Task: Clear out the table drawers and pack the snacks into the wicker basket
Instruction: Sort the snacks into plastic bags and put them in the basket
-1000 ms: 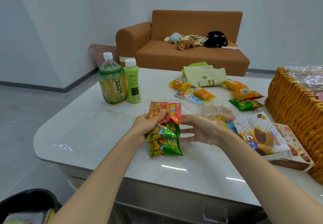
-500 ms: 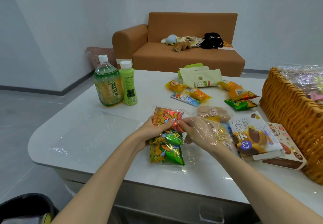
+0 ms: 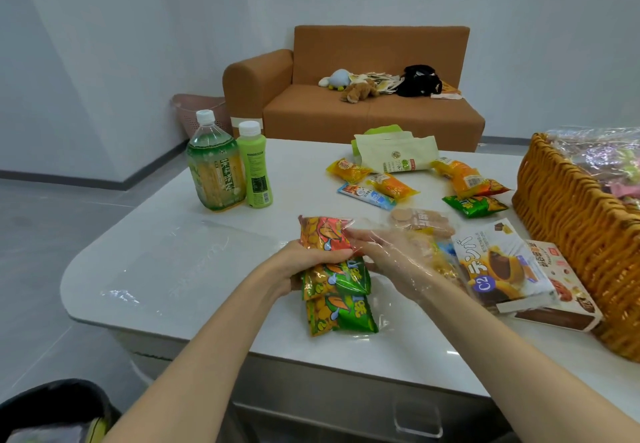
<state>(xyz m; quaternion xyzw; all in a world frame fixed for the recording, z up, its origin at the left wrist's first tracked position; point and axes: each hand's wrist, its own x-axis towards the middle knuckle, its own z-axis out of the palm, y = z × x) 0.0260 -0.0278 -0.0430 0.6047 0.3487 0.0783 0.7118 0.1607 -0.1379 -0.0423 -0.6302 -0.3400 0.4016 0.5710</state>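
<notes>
My left hand (image 3: pixel 303 264) grips a bundle of snack packets in clear wrap: a red packet (image 3: pixel 323 233) on top, a green packet (image 3: pixel 337 280) below it and another green packet (image 3: pixel 343 316) lying on the white table (image 3: pixel 166 207). My right hand (image 3: pixel 391 255), under a film of clear plastic, pinches the red packet's right edge. The wicker basket (image 3: pixel 571 210) stands at the table's right side, with clear plastic and wrapped items inside it.
Two green bottles (image 3: pixel 214 169) stand at the far left of the table. Several small snack packs (image 3: pixel 381 186) and a pale pouch (image 3: pixel 394 155) lie at the back. Two snack boxes (image 3: pixel 502 266) lean against the basket. A drawer handle (image 3: pixel 419 418) shows below the table edge.
The packet bundle has come down from the air onto the table. My right hand went from open beside it to pinching the red packet's edge.
</notes>
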